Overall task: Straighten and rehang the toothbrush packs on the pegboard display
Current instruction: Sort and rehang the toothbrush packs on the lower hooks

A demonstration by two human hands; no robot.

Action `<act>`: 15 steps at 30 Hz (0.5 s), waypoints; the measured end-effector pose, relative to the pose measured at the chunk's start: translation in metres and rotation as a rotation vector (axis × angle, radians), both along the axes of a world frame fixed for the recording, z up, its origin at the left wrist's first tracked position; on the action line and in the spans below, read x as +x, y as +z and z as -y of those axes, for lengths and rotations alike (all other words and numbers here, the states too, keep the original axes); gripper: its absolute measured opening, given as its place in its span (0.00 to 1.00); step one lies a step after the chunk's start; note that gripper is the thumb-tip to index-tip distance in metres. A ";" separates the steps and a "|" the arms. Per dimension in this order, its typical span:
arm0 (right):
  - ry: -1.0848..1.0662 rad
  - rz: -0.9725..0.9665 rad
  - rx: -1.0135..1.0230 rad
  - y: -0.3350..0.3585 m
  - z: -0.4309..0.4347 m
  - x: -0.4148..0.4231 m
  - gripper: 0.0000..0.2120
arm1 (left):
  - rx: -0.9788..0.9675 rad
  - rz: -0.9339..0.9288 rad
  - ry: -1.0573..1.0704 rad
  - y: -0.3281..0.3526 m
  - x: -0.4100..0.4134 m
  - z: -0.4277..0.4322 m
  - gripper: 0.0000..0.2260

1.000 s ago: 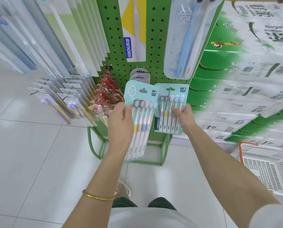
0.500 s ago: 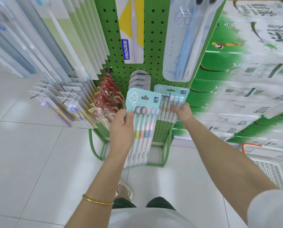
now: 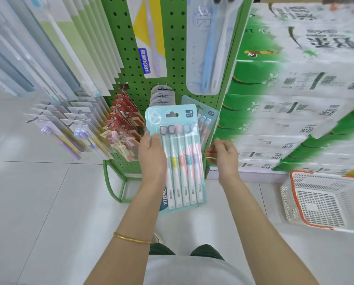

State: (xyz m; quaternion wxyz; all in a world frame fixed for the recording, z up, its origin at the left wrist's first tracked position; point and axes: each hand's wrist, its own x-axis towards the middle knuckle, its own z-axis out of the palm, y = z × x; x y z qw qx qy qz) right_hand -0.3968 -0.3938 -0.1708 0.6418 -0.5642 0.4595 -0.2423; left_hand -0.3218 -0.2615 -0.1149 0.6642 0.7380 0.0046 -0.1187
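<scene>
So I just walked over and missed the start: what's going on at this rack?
A person is standing at a green pegboard display of toothbrushes. Their left hand grips a teal five-brush pack by its left edge, held in front of the board and not on a hook. A second teal pack sits behind it against the board. The right hand is beside the packs, fingers loosely curled, holding nothing. A white basket sits on the floor to the right.

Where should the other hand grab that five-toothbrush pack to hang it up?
Best grip: probably the flat card top right of the hang hole, from the right. The left hand holds the five-toothbrush pack by its left edge, and brushes bulge across the middle.
</scene>
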 end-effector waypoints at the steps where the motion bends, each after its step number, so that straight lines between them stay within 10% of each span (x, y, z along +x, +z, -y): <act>1: 0.079 0.053 0.045 0.010 -0.006 -0.010 0.12 | -0.017 0.001 -0.013 0.001 -0.005 0.003 0.11; 5: 0.336 0.138 0.050 0.038 -0.013 -0.047 0.17 | -0.003 -0.023 -0.069 0.008 -0.028 0.022 0.13; 15: -0.032 0.259 0.012 0.039 -0.011 -0.089 0.09 | 0.396 0.555 -0.276 -0.007 -0.087 0.059 0.28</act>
